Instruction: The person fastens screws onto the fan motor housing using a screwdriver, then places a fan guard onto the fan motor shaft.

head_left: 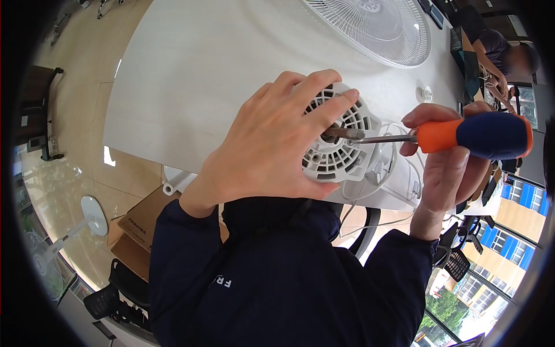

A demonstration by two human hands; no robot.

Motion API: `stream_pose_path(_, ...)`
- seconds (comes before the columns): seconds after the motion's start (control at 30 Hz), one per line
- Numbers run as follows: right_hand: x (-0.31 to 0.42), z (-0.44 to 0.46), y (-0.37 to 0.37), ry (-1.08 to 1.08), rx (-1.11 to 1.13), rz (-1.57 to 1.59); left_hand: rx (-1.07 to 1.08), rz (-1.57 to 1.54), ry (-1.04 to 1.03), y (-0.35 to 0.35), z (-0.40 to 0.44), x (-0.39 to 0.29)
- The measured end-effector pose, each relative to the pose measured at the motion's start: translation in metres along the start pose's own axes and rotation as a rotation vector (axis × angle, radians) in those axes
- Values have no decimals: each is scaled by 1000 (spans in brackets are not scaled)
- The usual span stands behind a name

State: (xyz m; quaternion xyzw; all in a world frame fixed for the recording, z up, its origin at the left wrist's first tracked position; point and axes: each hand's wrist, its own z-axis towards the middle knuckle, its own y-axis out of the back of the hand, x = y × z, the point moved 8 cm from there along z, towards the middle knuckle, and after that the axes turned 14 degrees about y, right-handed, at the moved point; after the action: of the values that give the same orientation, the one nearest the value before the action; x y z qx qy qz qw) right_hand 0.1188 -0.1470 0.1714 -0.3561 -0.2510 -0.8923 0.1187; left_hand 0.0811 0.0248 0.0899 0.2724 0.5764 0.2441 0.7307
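Observation:
A white fan motor housing [338, 165] with a slotted round grille faces up at the table's near edge. My left hand [272, 136] is wrapped over it from the left, fingers on its far rim and thumb on its near rim. From the housing's middle a metal shaft [346, 133] sticks out. My right hand [448, 156] grips a screwdriver [494, 135] with an orange and dark blue handle. The screwdriver's blade points left, and its tip is at the grille beside the shaft; whether it sits in a screw I cannot tell.
A white fan guard [381, 29] lies at the table's far side, with a small clear round piece [426, 93] nearer. A white cord [393, 156] loops beside the housing. Below left are a cardboard box [136, 228] and a standing fan [63, 243]. Another person [497, 55] sits far right.

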Motion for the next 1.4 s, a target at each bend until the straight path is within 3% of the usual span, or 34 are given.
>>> stream_pose_path(0.1,0,-1,-1,-123,-45,-71,-5,1,-9,0,0,1)
stream_pose_path(0.23,3,1,-6,-99,-67,-19,4,-1,-3,0,0,0)
stream_pose_path(0.33,13,9,-4,-27,-4,-148,-8,5,-10,1,-1,0)
stream_pose_path(0.4,30,29,-13,263,319,-424,-17,17,-12,1,-1,-1)
stream_pose_path(0.47,33,42,-25,327,229,-288,-11,26,-27,2,0,-2)
stream_pose_path(0.53,21,41,-34,147,247,-138,-6,36,-43,0,0,-2)
stream_pose_path(0.57,35,47,-48,406,324,-242,-13,22,-52,0,0,-1)
stream_pose_path(0.6,32,51,-53,410,324,-245,-17,8,-60,1,-1,-1)
stream_pose_path(0.7,40,55,-54,519,223,-207,-13,-18,-73,3,-3,-1)
stream_pose_path(0.87,32,58,-31,223,-72,-93,-2,23,-57,-1,0,0)
stream_pose_path(0.9,34,65,-19,278,-43,-260,-19,47,-56,-1,0,0)
stream_pose_path(0.97,44,66,-14,349,-82,-190,-8,44,-51,-1,1,-1)
stream_pose_path(1.27,24,80,-21,384,210,121,30,41,-58,1,1,2)
stream_pose_path(1.4,19,88,-53,358,651,661,52,79,-17,1,-2,0)
